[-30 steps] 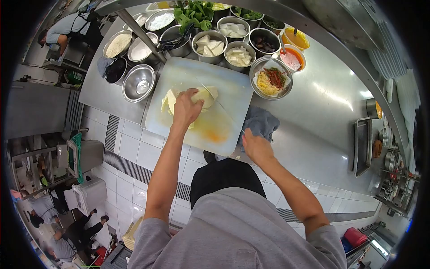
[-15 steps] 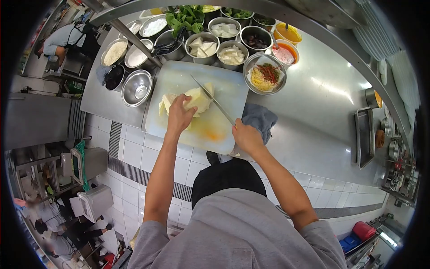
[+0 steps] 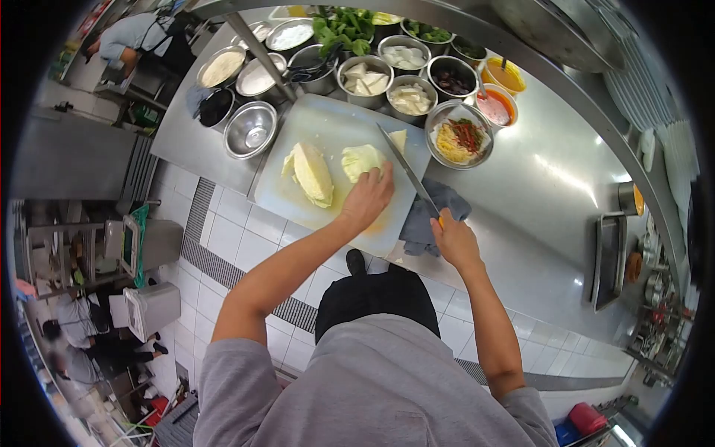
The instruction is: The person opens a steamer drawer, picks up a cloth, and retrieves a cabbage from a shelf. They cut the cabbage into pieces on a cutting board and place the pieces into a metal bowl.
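On the white cutting board (image 3: 287,197), my left hand (image 3: 370,195) grips the near side of a pale green cabbage piece (image 3: 361,161), with its fingers bent. My right hand (image 3: 456,240) is wrapped round the handle of a kitchen knife (image 3: 411,174). The long blade slants over the board's right side, just right of the cabbage piece. Past the blade lies a small pale cut piece (image 3: 398,139), partly hidden by it. A larger cabbage wedge (image 3: 311,176) rests on the board's left half, apart from both hands.
Behind the board stand several metal containers of ingredients, among them tofu-like blocks (image 3: 365,80) and leafy greens (image 3: 342,31). A metal bowl (image 3: 251,130) is at left, a bowl of shredded toppings (image 3: 459,143) at right. A grey cloth (image 3: 436,217) lies by the knife. A steel shelf (image 3: 596,97) overhangs.
My left hand has moved right, onto a separate cabbage piece. The large wedge now lies alone at left. The knife and right hand have shifted right in view, which has itself turned somewhat.
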Motion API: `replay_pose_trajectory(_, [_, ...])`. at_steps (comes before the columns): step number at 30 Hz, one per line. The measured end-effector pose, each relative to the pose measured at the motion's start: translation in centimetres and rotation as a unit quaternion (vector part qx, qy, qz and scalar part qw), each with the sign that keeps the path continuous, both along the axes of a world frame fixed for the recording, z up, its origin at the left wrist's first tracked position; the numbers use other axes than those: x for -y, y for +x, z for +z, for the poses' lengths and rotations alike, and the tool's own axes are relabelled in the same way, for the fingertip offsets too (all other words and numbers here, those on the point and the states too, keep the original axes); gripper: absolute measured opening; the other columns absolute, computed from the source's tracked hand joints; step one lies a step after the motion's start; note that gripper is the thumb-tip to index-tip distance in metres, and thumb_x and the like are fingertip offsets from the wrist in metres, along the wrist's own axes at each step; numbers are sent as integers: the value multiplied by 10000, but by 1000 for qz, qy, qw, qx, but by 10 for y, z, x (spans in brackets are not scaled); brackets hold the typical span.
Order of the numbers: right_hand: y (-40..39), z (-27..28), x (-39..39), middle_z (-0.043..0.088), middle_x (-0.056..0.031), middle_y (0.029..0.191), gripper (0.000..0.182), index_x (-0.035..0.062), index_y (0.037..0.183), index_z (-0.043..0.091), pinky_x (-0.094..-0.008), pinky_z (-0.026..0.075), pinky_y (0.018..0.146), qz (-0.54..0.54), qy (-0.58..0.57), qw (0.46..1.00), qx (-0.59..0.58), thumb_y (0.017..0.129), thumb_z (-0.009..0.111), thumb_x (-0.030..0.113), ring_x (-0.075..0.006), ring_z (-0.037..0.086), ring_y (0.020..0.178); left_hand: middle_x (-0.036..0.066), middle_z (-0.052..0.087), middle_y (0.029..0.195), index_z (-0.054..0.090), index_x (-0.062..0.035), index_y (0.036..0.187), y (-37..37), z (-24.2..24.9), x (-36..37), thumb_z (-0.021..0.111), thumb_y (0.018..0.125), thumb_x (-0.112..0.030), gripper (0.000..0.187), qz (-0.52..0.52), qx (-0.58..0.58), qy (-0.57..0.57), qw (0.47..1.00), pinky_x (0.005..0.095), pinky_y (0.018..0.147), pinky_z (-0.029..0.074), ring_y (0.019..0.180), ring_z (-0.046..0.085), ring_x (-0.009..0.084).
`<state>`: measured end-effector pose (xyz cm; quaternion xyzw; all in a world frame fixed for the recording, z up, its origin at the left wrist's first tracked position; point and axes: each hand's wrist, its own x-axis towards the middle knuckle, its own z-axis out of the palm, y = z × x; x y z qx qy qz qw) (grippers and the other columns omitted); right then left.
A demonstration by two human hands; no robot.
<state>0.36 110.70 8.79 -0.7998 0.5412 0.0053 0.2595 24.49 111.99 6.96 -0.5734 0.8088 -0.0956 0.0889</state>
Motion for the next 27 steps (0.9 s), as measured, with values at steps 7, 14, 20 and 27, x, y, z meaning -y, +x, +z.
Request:
replay_pose_trajectory(7, [1,20,-16,652,-225,703,284,53,1019,490,-536,507,621,-11,-8,1000,-9,993,486,336,-438,650,684,211,483,1312,482,-19,1310,29,4,-59,720,741,-235,654,315,-413,-170,837,482,946,404,1145,501,385])
replay_pose_trajectory(14, [12,37,-42,641,-217,666,266,59,987,486,-528,499,561,-13,-37,999,35,997,487,325,-436,635,615,265,482,1254,355,-35,1344,59,-25,-22,744,710,-242,772,598,-440,-187,644,499,941,433,1091,516,457])
replay_pose_trajectory(20, [53,34,-70,631,-194,638,257,59,974,494,-505,509,541,45,-83,996,10,979,522,315,-412,639,592,243,557,1138,515,-64,1226,133,-9,-37,699,703,-178,566,402,-476,-84,777,486,870,488,1001,583,440])
replay_pose_trajectory(27, [131,42,-125,621,-170,612,249,59,946,516,-463,528,526,2,-59,998,-3,971,535,306,-377,644,561,254,594,1076,643,-24,1110,181,28,-24,685,703,-137,425,259,-398,36,879,471,820,525,923,632,424])
